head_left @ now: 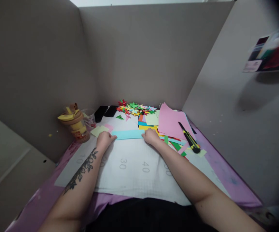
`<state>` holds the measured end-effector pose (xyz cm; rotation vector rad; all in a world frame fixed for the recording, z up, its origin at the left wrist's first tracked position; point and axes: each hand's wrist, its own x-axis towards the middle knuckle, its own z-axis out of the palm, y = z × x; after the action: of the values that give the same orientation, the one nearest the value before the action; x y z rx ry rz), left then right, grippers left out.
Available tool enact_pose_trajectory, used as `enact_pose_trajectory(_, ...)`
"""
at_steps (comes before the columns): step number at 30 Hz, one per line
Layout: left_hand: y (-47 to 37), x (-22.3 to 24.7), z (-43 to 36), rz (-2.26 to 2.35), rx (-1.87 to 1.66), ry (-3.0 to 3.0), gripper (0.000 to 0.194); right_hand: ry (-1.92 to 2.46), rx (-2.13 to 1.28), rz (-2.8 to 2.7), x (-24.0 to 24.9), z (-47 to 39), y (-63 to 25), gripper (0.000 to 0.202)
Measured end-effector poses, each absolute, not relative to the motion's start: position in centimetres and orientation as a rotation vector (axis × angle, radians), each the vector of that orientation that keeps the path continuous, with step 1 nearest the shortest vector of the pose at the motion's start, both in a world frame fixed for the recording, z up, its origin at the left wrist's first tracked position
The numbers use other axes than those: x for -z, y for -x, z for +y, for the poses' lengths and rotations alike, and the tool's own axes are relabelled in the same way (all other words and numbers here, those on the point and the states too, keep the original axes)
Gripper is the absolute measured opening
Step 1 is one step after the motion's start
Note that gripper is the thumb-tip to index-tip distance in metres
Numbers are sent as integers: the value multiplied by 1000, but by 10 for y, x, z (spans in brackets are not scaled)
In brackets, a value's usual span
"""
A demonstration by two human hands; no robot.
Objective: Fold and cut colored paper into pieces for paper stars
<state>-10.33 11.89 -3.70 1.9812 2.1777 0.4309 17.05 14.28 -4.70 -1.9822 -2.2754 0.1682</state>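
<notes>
A light blue paper strip [128, 134] stretches crosswise between my two hands over the white mat. My left hand [104, 140] pinches its left end, with the thumb along the edge. At the right end, my right hand [151, 136] grips the paper with curled fingers. Pale yellow paper squares [98, 130] lie just beyond my left hand. Beside my right hand are a yellow sheet [144, 128] and a spread of coloured paper strips [178, 146].
Folded paper stars [135, 109] are heaped at the back. Pink sheets [172, 120] and a black-and-yellow utility knife [189, 138] lie on the right. Two dark phones [101, 113] and a yellow-brown tumbler [78, 127] stand at the left. Grey partitions [149, 54] enclose the table.
</notes>
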Motion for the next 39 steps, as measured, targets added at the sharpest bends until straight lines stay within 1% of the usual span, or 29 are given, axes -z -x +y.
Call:
enact_pose_trajectory(6,101,36,116,2222,-392,-1960,36,1989,-150,-2239,47,134,-169,35)
enact_pose_trajectory(10,99,37,112,2242,-512,-2139,30,1966,-115,-2163,50,129,-170,34)
enact_pose_trajectory(12,101,37,112,2065,-570,-2373,28,1938,-101,-2155,51,128,-170,32)
enact_pose_trajectory(14,104,37,113,1721,-554,-2661,30,1921,-100,-2163,52,128,-170,30)
enact_pose_trajectory(17,111,34,116,1285,-417,-2923,44,1930,-117,-2173,51,128,-170,28)
enact_pose_trajectory(19,112,30,117,1180,-324,-2976,44,1942,-124,-2172,50,128,-170,27)
enact_pose_trajectory(23,108,21,116,1137,-176,-3002,40,1941,-117,-2173,49,127,-170,25)
enact_pose_trajectory(33,106,19,121,1153,4,-2975,56,1914,-89,-2170,51,129,-170,24)
enact_pose_trajectory(37,104,15,124,1146,48,-2933,56,1926,-90,-2151,47,126,-172,24)
enact_pose_trajectory(39,102,12,126,1136,61,-2910,56,1857,-38,-2147,43,120,-170,23)
